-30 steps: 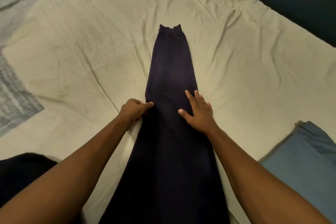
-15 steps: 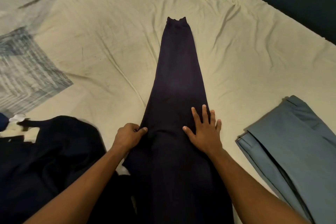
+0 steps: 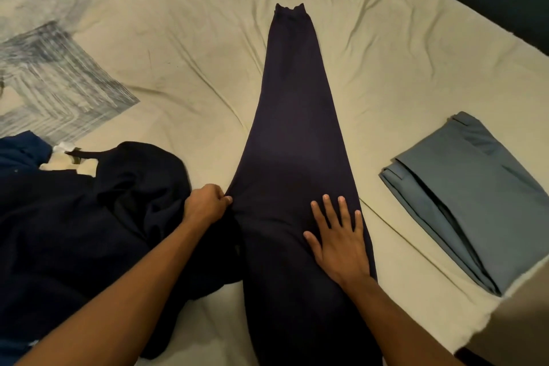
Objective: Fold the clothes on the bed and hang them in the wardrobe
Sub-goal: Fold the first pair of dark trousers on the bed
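On the bed sheet [image 3: 184, 47], dark trousers [image 3: 292, 128] laid lengthwise, left hand [image 3: 205, 205] pinching their left edge, right hand [image 3: 338, 241] pressed flat, fingers spread, beside folded blue-grey trousers [image 3: 472, 202].

Dark navy trousers [image 3: 292, 134] laid flat, lengthwise, frame centre, narrowing toward top. Crumpled dark garment [image 3: 89, 217] lower left. Folded grey-blue trousers [image 3: 481, 196] right.

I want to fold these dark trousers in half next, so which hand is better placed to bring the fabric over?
Probably the left hand: its fingers already pinch the edge of the dark trousers, so it could lift and carry. The right hand lies flat with spread fingers on the cloth, better suited to holding it down.
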`<state>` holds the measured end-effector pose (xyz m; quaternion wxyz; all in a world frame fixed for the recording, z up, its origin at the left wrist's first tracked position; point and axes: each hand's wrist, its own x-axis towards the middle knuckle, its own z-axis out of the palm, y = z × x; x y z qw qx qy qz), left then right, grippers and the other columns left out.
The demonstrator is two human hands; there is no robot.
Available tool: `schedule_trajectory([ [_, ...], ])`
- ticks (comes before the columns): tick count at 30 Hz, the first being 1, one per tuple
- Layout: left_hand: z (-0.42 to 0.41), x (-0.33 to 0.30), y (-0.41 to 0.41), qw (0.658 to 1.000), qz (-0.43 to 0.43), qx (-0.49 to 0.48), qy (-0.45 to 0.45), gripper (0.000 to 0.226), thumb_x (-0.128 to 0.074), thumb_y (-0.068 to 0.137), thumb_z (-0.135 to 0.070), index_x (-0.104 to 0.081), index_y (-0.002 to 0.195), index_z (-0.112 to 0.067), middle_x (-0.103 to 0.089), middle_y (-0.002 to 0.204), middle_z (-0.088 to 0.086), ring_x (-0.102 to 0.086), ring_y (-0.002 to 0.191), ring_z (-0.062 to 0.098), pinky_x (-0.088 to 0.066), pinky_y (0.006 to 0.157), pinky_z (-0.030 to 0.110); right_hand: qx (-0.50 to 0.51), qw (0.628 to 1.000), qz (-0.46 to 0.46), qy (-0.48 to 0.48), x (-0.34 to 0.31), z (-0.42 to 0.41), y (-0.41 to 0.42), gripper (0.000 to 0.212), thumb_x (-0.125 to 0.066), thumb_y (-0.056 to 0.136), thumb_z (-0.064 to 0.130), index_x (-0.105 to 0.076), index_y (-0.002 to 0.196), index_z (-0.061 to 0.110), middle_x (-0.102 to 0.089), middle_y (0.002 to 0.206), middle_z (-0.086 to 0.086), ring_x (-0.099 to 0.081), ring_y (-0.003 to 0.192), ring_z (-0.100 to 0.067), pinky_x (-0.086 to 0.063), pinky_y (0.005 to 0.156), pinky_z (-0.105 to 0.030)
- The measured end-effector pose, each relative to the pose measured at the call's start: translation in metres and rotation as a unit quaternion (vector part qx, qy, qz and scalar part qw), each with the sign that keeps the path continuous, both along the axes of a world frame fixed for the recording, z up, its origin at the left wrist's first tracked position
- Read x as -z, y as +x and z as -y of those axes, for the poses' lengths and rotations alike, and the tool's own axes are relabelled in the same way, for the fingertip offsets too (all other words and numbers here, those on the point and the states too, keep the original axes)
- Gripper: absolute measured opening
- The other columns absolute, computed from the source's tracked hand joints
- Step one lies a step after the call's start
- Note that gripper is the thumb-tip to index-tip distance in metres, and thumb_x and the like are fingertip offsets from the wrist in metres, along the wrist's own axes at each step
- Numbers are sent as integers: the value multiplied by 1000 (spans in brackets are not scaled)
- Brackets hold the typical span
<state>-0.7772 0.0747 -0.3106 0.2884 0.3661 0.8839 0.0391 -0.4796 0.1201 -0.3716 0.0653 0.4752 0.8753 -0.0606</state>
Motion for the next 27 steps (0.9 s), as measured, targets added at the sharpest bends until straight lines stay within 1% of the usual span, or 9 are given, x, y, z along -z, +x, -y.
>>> schedule_trajectory([
  [3,8,-6,28,979,-156,77,105,25,-59,93,-27,-56,113,-12,-59,117,11,-56,106,32,-49,85,46,11,1000,7,-7,-8,11,1,73,-15,98,68,-14,159,28,-11,167,-4,-5,153,-36,-14,118,-64],
  [6,24,-6,76,937,-156,242,197,53,-57,92,-41,-48,138,-15,-43,147,12,-43,133,35,-39,102,52,-9,1000,-4,-14,-14,29,0,76,-21,96,69,-14,159,28,-7,168,-5,-6,152,-38,-12,116,-67],
  [8,46,5,95,926,-118,348,82,84,-36,91,-69,-18,158,-23,-11,166,11,-13,152,32,-17,119,55,-33,999,-6,-22,-14,45,6,75,-20,96,70,-15,159,30,-7,168,-3,-8,153,-37,-14,116,-67],
  [10,71,17,89,926,-119,356,-24,118,-1,66,-96,8,159,-25,12,167,9,9,154,29,0,121,54,-29,999,0,-31,-11,59,20,76,-16,95,74,-13,159,32,-5,168,-1,-4,153,-34,-10,117,-66],
  [12,88,27,75,932,-130,334,-52,139,20,41,-101,18,157,-24,22,164,11,18,152,29,7,120,53,-19,999,10,-36,-9,65,35,79,-14,94,78,-9,159,33,-1,168,1,3,154,-32,-4,117,-64],
  [14,92,28,68,931,-129,332,-75,141,21,37,-101,23,155,-23,27,163,12,22,151,30,9,120,53,-14,999,14,-40,-10,69,47,81,-13,93,79,-8,159,34,0,168,1,6,153,-33,-5,118,-63],
  [17,91,21,73,929,-138,328,-97,130,-4,56,-101,23,155,-22,26,162,15,21,151,32,8,121,54,-10,998,11,-59,-16,77,60,81,-13,92,80,-5,159,35,2,168,2,8,153,-33,-6,119,-64],
  [23,125,17,117,897,-122,408,118,101,-14,83,-90,-5,161,-26,3,167,11,0,154,30,-7,122,59,-57,997,8,-50,-29,92,83,74,-16,97,72,-4,160,34,-1,168,1,3,154,-32,-11,119,-62],
  [27,164,35,154,885,-82,452,79,105,-24,80,-93,-10,160,-28,-4,167,13,-4,154,33,-5,118,57,-107,992,20,-71,-28,107,97,71,-11,98,70,0,159,36,6,168,4,8,154,-28,-10,121,-60],
])
